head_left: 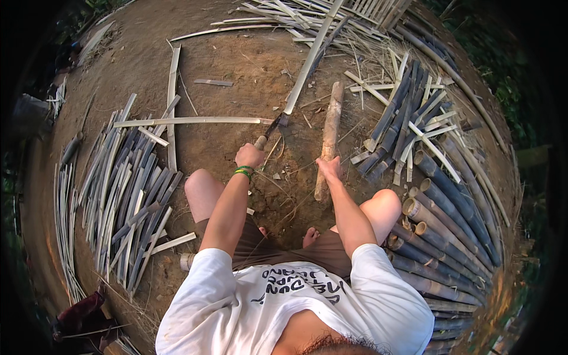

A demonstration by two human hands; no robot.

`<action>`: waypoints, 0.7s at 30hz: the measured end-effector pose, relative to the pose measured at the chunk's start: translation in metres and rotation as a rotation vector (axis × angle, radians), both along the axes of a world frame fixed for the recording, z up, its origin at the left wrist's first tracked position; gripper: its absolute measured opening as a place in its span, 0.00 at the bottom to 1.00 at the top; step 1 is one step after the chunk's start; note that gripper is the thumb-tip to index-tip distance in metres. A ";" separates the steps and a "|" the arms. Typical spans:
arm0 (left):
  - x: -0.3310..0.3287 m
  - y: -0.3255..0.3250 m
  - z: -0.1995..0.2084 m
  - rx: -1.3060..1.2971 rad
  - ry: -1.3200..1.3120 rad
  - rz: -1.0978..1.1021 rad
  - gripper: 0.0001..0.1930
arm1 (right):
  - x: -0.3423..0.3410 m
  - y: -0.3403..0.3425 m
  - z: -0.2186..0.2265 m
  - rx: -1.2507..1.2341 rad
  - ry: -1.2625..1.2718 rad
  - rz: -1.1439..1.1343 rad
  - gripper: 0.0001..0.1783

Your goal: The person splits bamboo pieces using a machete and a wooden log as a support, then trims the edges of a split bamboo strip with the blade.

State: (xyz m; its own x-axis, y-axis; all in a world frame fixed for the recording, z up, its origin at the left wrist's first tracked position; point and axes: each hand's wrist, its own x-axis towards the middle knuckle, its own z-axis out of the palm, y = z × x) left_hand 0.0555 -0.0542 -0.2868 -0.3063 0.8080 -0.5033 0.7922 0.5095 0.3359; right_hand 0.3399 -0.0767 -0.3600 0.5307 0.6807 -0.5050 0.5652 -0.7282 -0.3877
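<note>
My left hand (249,155), with a green band at its wrist, is closed round the pale handle of a machete (273,126). Its dark blade points away from me and to the right. The blade's tip lies at the near end of a long split bamboo strip (313,56), which stretches to the far pile; whether blade and strip touch I cannot tell. Another pale bamboo strip (195,120) runs leftward from beside the blade. In my right hand (329,168) is a thick, rough wooden stick (333,121), gripped near its lower end and pointing away from me.
Split bamboo strips (127,201) lie heaped at my left. Short dark bamboo pieces (399,115) are piled at the right, with whole bamboo poles (449,236) nearer me. More strips (278,18) cover the far ground. My bent knees (381,207) flank the bare soil (284,195).
</note>
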 end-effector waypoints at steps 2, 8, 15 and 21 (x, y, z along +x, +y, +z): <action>-0.011 -0.011 -0.011 -0.017 0.018 0.041 0.17 | -0.035 -0.013 0.001 -0.055 -0.062 0.012 0.51; 0.006 -0.018 -0.026 -0.145 -0.346 0.036 0.41 | -0.076 -0.018 0.011 0.105 0.738 0.167 0.46; 0.019 -0.051 -0.055 0.034 -0.748 0.197 0.45 | -0.140 -0.024 -0.007 0.089 1.133 -0.086 0.39; -0.007 -0.060 0.046 0.421 -0.529 -0.064 0.33 | -0.137 -0.067 -0.050 0.012 0.339 0.161 0.41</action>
State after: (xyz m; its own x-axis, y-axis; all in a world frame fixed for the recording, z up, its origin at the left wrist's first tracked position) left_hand 0.0483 -0.1145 -0.2404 -0.0506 0.9762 -0.2111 0.4911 0.2084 0.8458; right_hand 0.2033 -0.1442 -0.4096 0.2205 0.7488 -0.6250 0.5098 -0.6348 -0.5807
